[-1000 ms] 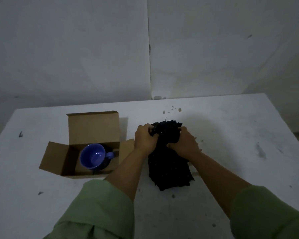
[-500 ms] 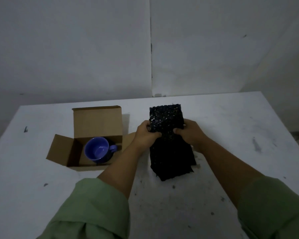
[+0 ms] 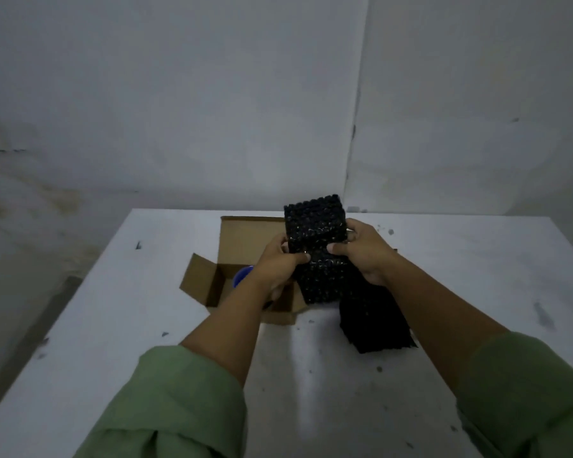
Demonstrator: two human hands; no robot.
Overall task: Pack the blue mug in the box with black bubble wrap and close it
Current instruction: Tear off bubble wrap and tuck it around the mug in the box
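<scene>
Both hands raised above the table (image 3: pixel 444 325), gripping one sheet of black wrap (image 3: pixel 318 256) held upright. Left hand (image 3: pixel 277 266) pinched on the sheet's left edge, thumb on the near face, fingers closed behind. Right hand (image 3: pixel 361 251) clamped on the right edge the same way. Sheet positioned over the right part of the open box (image 3: pixel 239 239), hiding that side. Box on the table, far flap upright, left flap spread outward. Mug (image 3: pixel 242 276) inside the box, only a blue sliver of rim visible beside the left wrist. Remaining stack (image 3: pixel 374 322) flat on the table, near and right of the box, under the right forearm. Green sleeves (image 3: pixel 179 404) at the near edge.
</scene>
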